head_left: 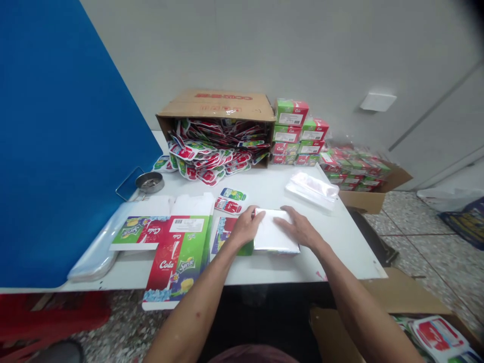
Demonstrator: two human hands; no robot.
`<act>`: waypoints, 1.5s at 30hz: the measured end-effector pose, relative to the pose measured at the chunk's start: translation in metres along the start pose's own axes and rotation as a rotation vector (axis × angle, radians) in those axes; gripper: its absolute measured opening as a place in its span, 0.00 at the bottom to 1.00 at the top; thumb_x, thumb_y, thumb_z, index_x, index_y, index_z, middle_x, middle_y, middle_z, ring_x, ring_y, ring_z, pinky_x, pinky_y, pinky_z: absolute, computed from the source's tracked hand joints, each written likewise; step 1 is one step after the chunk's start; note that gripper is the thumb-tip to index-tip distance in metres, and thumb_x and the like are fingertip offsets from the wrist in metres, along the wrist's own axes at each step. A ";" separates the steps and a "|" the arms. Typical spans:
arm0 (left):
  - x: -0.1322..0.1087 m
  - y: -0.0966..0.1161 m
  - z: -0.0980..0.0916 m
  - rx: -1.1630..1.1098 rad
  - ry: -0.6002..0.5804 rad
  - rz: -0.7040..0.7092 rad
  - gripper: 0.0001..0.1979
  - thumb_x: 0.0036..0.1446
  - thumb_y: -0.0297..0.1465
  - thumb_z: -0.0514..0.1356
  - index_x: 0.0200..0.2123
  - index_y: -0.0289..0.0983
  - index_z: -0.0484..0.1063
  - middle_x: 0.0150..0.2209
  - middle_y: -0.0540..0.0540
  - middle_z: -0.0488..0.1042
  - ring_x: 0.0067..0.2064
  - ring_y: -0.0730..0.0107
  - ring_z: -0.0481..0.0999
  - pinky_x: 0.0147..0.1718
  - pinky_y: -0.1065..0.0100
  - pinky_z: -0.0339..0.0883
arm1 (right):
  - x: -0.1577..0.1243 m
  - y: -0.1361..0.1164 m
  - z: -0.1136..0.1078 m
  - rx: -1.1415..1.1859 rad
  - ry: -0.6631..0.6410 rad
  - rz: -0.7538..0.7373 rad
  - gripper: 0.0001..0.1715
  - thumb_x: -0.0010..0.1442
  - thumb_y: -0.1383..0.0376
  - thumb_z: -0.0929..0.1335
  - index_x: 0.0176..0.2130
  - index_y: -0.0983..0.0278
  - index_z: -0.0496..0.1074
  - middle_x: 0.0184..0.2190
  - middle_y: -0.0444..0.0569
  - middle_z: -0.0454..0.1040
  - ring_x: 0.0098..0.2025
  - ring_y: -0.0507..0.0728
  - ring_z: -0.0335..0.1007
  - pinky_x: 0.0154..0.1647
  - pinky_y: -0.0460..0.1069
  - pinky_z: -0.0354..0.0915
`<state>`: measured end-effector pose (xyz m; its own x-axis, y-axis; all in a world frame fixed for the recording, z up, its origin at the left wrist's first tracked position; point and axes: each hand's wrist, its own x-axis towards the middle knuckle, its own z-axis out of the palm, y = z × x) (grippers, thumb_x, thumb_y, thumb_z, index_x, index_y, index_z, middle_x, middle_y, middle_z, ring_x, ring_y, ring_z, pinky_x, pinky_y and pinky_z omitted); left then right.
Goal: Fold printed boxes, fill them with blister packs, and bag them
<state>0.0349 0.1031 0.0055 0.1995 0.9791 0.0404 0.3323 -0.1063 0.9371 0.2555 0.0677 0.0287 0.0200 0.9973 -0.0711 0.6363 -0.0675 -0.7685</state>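
A small carton [277,233] lies on the white table with its plain white side up, a strip of printed side showing along its near edge. My left hand [245,226] grips its left edge, thumb on the white top. At the far right corner my right hand [298,227] holds it, fingers bent over the top and edge. Left of the carton lies a printed Cola and Sprite sheet [221,233], partly hidden by my left forearm. Just beyond sit a red Cola pouch [228,205] and a green pouch [233,194].
Flat printed cartons [181,247] overhang the table's front edge. An open cardboard box [219,106] spills pouches at the back, beside stacked finished cartons [290,121]. Clear plastic bags [313,189] lie right, more plastic [98,257] left, near a round metal dish [150,182].
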 end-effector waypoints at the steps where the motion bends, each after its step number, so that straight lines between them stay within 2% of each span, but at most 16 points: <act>1: -0.001 0.001 -0.001 0.000 -0.001 -0.002 0.14 0.61 0.44 0.60 0.40 0.40 0.77 0.33 0.48 0.77 0.37 0.61 0.74 0.36 0.66 0.65 | -0.002 0.001 -0.001 0.040 0.016 0.015 0.38 0.58 0.39 0.69 0.60 0.53 0.70 0.50 0.54 0.77 0.50 0.68 0.73 0.55 0.61 0.64; 4: -0.007 0.010 -0.004 0.002 0.012 0.016 0.15 0.62 0.44 0.60 0.40 0.39 0.77 0.33 0.48 0.77 0.37 0.61 0.75 0.38 0.65 0.66 | -0.013 0.003 -0.004 0.243 0.083 0.127 0.43 0.62 0.38 0.64 0.68 0.54 0.61 0.60 0.56 0.71 0.58 0.68 0.70 0.56 0.62 0.66; 6: -0.017 0.020 -0.006 -0.015 0.043 0.085 0.15 0.63 0.42 0.60 0.46 0.40 0.77 0.39 0.45 0.79 0.42 0.58 0.76 0.45 0.62 0.68 | -0.028 0.005 -0.007 0.435 0.027 0.171 0.43 0.63 0.38 0.63 0.68 0.54 0.59 0.62 0.56 0.70 0.58 0.68 0.70 0.50 0.60 0.71; 9: -0.041 0.035 -0.005 -0.068 0.064 0.315 0.17 0.63 0.39 0.61 0.54 0.41 0.75 0.53 0.42 0.77 0.57 0.52 0.74 0.59 0.55 0.63 | -0.054 0.006 -0.018 0.601 -0.233 0.045 0.42 0.57 0.43 0.72 0.64 0.57 0.65 0.57 0.55 0.75 0.54 0.67 0.74 0.49 0.60 0.73; 11: -0.059 0.039 -0.005 -0.111 0.023 0.477 0.17 0.61 0.39 0.64 0.53 0.42 0.77 0.56 0.40 0.76 0.62 0.50 0.69 0.64 0.51 0.58 | -0.068 0.006 -0.027 0.540 -0.267 -0.073 0.43 0.54 0.50 0.76 0.63 0.58 0.66 0.54 0.54 0.76 0.53 0.67 0.75 0.52 0.60 0.72; 14: -0.080 0.036 -0.005 -0.229 0.063 0.547 0.19 0.57 0.48 0.65 0.43 0.41 0.80 0.58 0.37 0.73 0.64 0.43 0.67 0.63 0.46 0.60 | -0.077 0.011 -0.032 0.209 -0.002 -0.260 0.47 0.53 0.56 0.78 0.66 0.58 0.61 0.58 0.57 0.73 0.56 0.69 0.72 0.56 0.63 0.70; 16: -0.084 0.030 -0.004 -0.328 0.159 0.375 0.23 0.59 0.52 0.62 0.45 0.40 0.77 0.59 0.36 0.71 0.62 0.44 0.69 0.60 0.47 0.65 | -0.078 0.021 -0.021 -0.065 0.215 -0.469 0.48 0.52 0.61 0.77 0.67 0.57 0.58 0.62 0.59 0.69 0.63 0.71 0.66 0.63 0.67 0.64; 19: -0.073 0.023 -0.002 -0.367 0.209 -0.011 0.29 0.59 0.49 0.63 0.57 0.39 0.70 0.55 0.35 0.75 0.54 0.50 0.76 0.52 0.54 0.70 | -0.080 0.040 0.012 -0.355 0.446 -0.738 0.47 0.56 0.70 0.73 0.68 0.53 0.55 0.64 0.57 0.66 0.70 0.71 0.55 0.69 0.73 0.51; 21: -0.062 0.018 0.000 -0.307 0.170 -0.138 0.27 0.57 0.47 0.66 0.54 0.37 0.73 0.50 0.36 0.79 0.50 0.50 0.78 0.49 0.55 0.71 | -0.085 0.050 0.033 -0.441 0.485 -0.804 0.47 0.57 0.74 0.69 0.69 0.52 0.53 0.63 0.56 0.66 0.71 0.69 0.53 0.69 0.74 0.49; 24: -0.054 0.010 0.001 -0.190 0.162 -0.128 0.16 0.60 0.43 0.62 0.40 0.37 0.80 0.42 0.38 0.83 0.49 0.46 0.79 0.48 0.55 0.70 | -0.095 0.055 0.042 -0.493 0.312 -0.795 0.43 0.58 0.68 0.70 0.68 0.54 0.56 0.65 0.57 0.65 0.71 0.71 0.51 0.69 0.75 0.48; 27: -0.054 0.004 0.005 -0.123 0.182 -0.059 0.18 0.64 0.43 0.57 0.37 0.38 0.81 0.41 0.39 0.83 0.50 0.47 0.80 0.50 0.56 0.69 | -0.103 0.047 0.028 -0.469 0.102 -0.745 0.40 0.58 0.56 0.74 0.65 0.57 0.62 0.63 0.57 0.69 0.68 0.72 0.59 0.69 0.73 0.46; 30: -0.046 0.005 0.013 -0.118 0.085 0.000 0.21 0.67 0.44 0.54 0.39 0.36 0.81 0.42 0.40 0.83 0.50 0.49 0.79 0.52 0.56 0.68 | -0.105 0.035 0.015 -0.419 0.184 -0.628 0.26 0.64 0.58 0.70 0.60 0.56 0.67 0.53 0.52 0.77 0.55 0.65 0.74 0.67 0.68 0.53; 34: -0.020 0.010 0.013 -0.136 -0.038 0.035 0.23 0.65 0.48 0.55 0.42 0.36 0.81 0.40 0.42 0.83 0.47 0.50 0.80 0.48 0.58 0.71 | -0.097 0.029 0.014 -0.392 0.327 -0.530 0.14 0.66 0.59 0.70 0.51 0.56 0.75 0.46 0.51 0.81 0.46 0.64 0.77 0.52 0.60 0.65; 39: 0.018 0.006 -0.032 0.102 -0.159 0.186 0.20 0.65 0.41 0.54 0.53 0.40 0.76 0.52 0.42 0.79 0.54 0.54 0.77 0.56 0.57 0.67 | -0.080 0.036 0.017 -0.449 0.396 -0.507 0.10 0.67 0.58 0.68 0.43 0.58 0.78 0.40 0.50 0.81 0.42 0.62 0.77 0.50 0.59 0.62; 42: 0.041 -0.009 -0.065 0.339 -0.130 0.180 0.30 0.51 0.31 0.66 0.59 0.41 0.71 0.66 0.37 0.66 0.69 0.44 0.59 0.67 0.46 0.49 | -0.068 0.041 0.020 -0.485 0.446 -0.483 0.11 0.69 0.59 0.66 0.38 0.58 0.77 0.38 0.49 0.81 0.40 0.61 0.76 0.52 0.60 0.59; 45: 0.058 -0.029 -0.081 0.548 -0.149 0.127 0.35 0.42 0.25 0.69 0.57 0.40 0.70 0.66 0.31 0.63 0.71 0.34 0.51 0.65 0.33 0.41 | -0.059 0.041 0.021 -0.502 0.474 -0.450 0.12 0.69 0.59 0.65 0.37 0.58 0.77 0.37 0.50 0.81 0.39 0.62 0.76 0.52 0.62 0.57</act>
<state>-0.0377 0.1773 0.0082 0.3836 0.9219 0.0544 0.7178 -0.3347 0.6106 0.2643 0.0059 -0.0120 -0.0671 0.8400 0.5385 0.9279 0.2509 -0.2758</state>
